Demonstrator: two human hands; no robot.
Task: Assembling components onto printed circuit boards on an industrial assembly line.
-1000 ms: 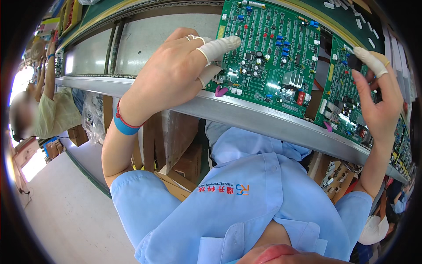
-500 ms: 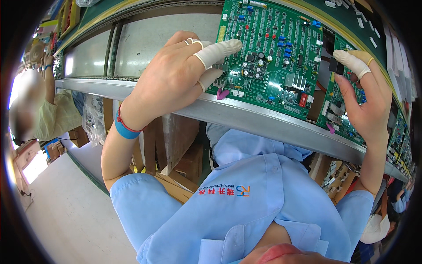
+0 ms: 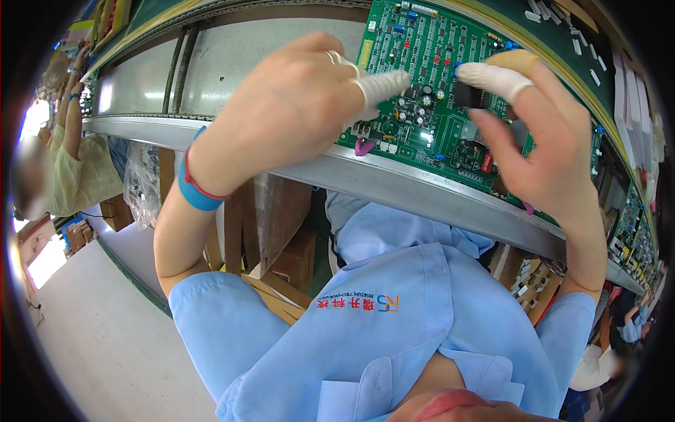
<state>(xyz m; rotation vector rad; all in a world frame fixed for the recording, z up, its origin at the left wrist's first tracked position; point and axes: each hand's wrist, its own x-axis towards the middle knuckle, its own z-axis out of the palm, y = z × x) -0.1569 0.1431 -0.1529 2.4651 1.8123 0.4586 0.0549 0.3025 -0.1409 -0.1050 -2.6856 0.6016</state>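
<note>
A large green circuit board [image 3: 416,128], crowded with small parts, lies across the metal rails before me. My left hand [image 3: 299,102] is over its left edge, the index finger in a white finger cot stretched out above the board. Its thumb is mostly hidden under that finger, and I see nothing held there. My right hand [image 3: 552,141] pinches a black block-shaped component [image 3: 467,96] between thumb and cot-covered index finger, over the board's right half. A purple piece [image 3: 363,147] sticks out at the board's near left edge.
The metal rail [image 3: 330,169] runs along the near side. Small white parts [image 3: 577,46] are scattered on the green surface at the far right. More populated boards [image 3: 629,235] lie farther right along the line. At far left another person's arm [image 3: 72,133] shows.
My right hand has moved left from the neighbouring board to over the large board, carrying the black component. My left hand has shifted slightly right, its thumb now closer under the index finger.
</note>
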